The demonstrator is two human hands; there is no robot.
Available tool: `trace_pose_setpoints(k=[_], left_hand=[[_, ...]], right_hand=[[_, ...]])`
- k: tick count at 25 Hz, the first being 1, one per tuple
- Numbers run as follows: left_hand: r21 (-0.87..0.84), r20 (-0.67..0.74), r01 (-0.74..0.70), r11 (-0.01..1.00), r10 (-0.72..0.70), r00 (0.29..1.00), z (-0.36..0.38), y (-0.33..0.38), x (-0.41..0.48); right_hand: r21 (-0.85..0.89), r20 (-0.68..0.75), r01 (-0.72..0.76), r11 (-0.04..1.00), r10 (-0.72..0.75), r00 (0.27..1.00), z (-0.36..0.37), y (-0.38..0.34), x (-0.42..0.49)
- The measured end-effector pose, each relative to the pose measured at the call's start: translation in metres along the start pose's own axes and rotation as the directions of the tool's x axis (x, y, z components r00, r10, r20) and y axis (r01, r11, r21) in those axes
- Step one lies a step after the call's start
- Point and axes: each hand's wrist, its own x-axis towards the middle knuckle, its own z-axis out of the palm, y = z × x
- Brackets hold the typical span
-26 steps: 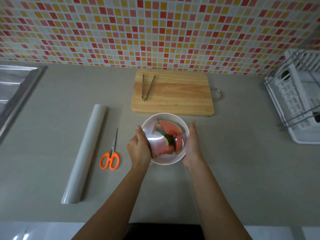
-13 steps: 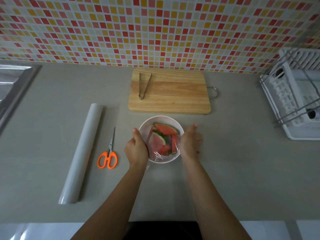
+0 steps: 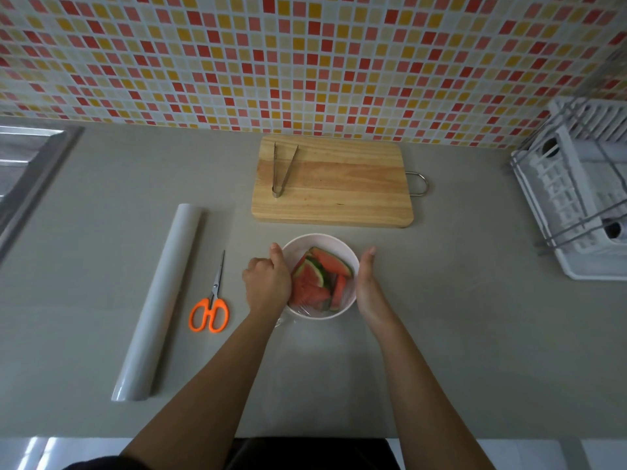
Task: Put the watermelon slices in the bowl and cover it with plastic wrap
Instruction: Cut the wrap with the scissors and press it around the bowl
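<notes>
- Bowl (image 3: 343, 245) of watermelon slices (image 3: 317, 281) at 6 o'clock of cutting board (image 3: 339, 184).
- Left hand (image 3: 266, 283) curled against rim; right hand (image 3: 368, 283) now open, lifted off.
- I judge wrap (image 3: 305, 312) nearly sealed.

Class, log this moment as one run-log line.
stage: sealing wrap | left hand: on bowl rim | right hand: flat beside bowl | watermelon slices: inside

Slices (image 3: 317, 283) lie in the bowl (image 3: 339, 240) — just before the board (image 3: 339, 188), which carries tongs (image 3: 283, 169). Scissors (image 3: 210, 305) and roll (image 3: 159, 300) lie left; rack (image 3: 576, 198) at the counter's (image 3: 475, 334) right edge.
</notes>
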Motion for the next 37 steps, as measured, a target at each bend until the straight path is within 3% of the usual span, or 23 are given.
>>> trace_pose_setpoints(k=[3,7,9,13,17,20,25,27,29,30,32,35,37], left_hand=[[0.028,-0.016,0.027,0.999,-0.026,1.000,0.000,-0.001,-0.001],[0.060,0.009,0.034,0.998,-0.035,0.999,-0.001,-0.001,0.000],[0.073,0.015,0.033,0.997,-0.034,0.999,-0.001,-0.001,0.001],[0.085,0.019,0.046,0.995,-0.048,0.999,-0.002,-0.002,0.002],[0.095,0.020,0.034,0.995,-0.036,0.999,-0.002,-0.001,0.001],[0.101,0.018,0.031,0.994,-0.033,0.999,-0.002,0.000,0.001],[0.115,0.021,0.051,0.992,-0.054,0.998,-0.003,-0.003,0.001],[0.081,0.052,0.056,0.995,-0.060,0.997,-0.004,-0.001,0.001],[-0.087,0.149,0.086,0.993,-0.072,0.986,-0.009,-0.002,0.003],[-0.192,0.195,0.093,0.977,-0.055,0.979,-0.013,-0.004,0.003],[-0.327,0.139,0.031,0.944,0.016,0.990,-0.018,-0.013,-0.005],[-0.341,0.022,-0.096,0.935,0.110,0.994,-0.010,-0.022,-0.028],[-0.393,0.047,-0.091,0.915,0.118,0.992,0.003,-0.021,-0.036]], right_hand=[[-0.111,-0.044,-0.045,0.993,0.041,0.998,-0.001,-0.004,0.000],[-0.132,-0.001,0.260,0.956,-0.263,0.965,-0.011,0.011,-0.012],[-0.142,0.098,0.332,0.932,-0.320,0.942,-0.019,0.023,-0.021],[-0.092,0.242,0.339,0.936,-0.310,0.920,-0.036,0.028,-0.019],[0.096,0.245,0.252,0.963,-0.269,0.932,-0.039,0.031,-0.019],[0.027,0.314,0.341,0.940,-0.332,0.889,-0.041,0.030,-0.024],[0.153,0.415,0.272,0.950,-0.312,0.855,-0.049,0.035,-0.020],[0.153,0.356,0.227,0.962,-0.268,0.895,-0.053,0.031,-0.019],[0.117,0.131,0.240,0.964,-0.255,0.958,-0.054,0.026,-0.017],[0.093,-0.017,0.269,0.959,-0.269,0.963,-0.053,0.024,-0.018],[0.052,-0.240,0.346,0.937,-0.325,0.915,-0.040,0.021,-0.025],[0.076,-0.293,0.402,0.913,-0.364,0.884,-0.005,0.016,-0.031],[0.300,-0.212,0.329,0.895,-0.274,0.938,0.014,0.010,-0.029]])
